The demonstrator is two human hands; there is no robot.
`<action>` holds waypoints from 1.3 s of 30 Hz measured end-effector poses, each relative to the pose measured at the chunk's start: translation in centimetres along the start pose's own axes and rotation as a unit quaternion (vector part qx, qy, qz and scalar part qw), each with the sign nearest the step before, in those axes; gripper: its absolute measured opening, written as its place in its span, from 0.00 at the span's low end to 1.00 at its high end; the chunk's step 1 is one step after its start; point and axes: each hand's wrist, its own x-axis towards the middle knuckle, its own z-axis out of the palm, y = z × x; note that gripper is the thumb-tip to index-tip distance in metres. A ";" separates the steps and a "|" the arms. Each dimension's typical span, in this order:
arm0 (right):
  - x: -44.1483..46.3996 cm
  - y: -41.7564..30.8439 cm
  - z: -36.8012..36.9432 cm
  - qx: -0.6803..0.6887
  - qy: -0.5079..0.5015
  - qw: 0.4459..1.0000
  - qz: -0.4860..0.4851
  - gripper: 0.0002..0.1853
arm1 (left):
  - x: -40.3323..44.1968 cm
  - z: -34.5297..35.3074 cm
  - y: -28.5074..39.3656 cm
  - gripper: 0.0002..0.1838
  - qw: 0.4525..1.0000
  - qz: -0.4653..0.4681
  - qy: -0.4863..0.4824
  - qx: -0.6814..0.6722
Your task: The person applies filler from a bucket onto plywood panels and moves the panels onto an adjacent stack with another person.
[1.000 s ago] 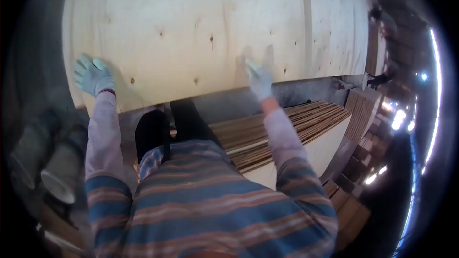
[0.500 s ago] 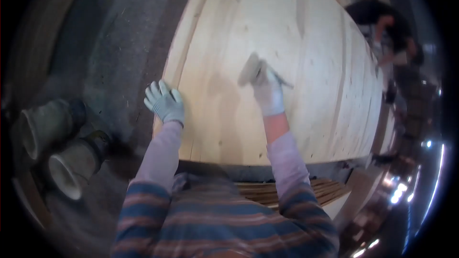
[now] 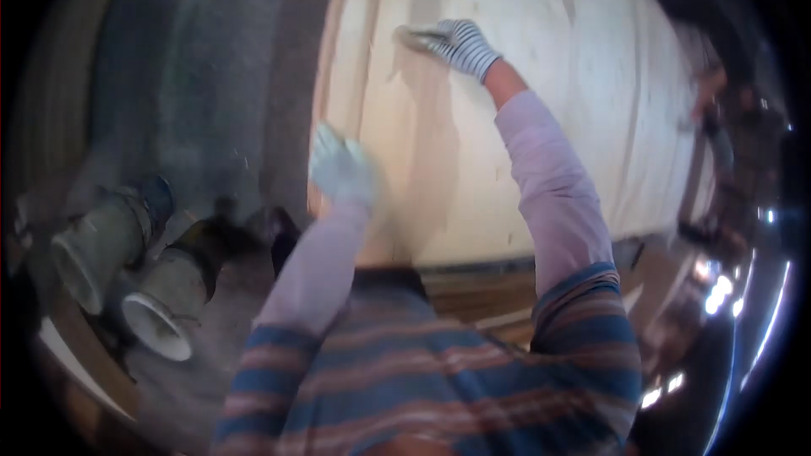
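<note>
A large pale wood sheet (image 3: 507, 152) with darker streaks fills the middle of the head view. My left hand (image 3: 342, 171), in a light glove, rests at the sheet's left edge; it is blurred, with its fingers partly apart and nothing visible in it. Farther up the sheet, my right hand (image 3: 463, 46), in a striped glove, is closed on a flat scraper-like tool (image 3: 416, 38). The tool lies low over the wood, pointing left. Whether its edge touches the surface cannot be made out.
Two pale round containers (image 3: 158, 325) (image 3: 84, 266) lie at the lower left. A stack of boards (image 3: 481, 295) shows beyond the sheet's near edge. At the right, a co-worker's blurred arm (image 3: 710, 93) is near the sheet's far side.
The view has swung left along the sheet. My right hand has moved up and left over the wood with the tool, turning so its striped back shows. My left hand remains at the left edge.
</note>
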 end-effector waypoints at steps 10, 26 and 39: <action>-34.4 -23.4 25.4 0.034 0.304 0.929 0.208 0.16 | -1.2 0.6 -3.4 0.40 0.989 0.133 -0.012 -0.068; -33.9 -10.0 17.0 0.601 0.236 0.701 0.303 0.13 | -1.8 0.9 -1.5 0.41 0.995 0.096 -0.036 -0.006; -34.4 -30.2 31.2 0.441 0.452 0.630 0.452 0.15 | 2.5 3.7 -3.2 0.35 0.931 0.271 -0.215 -0.114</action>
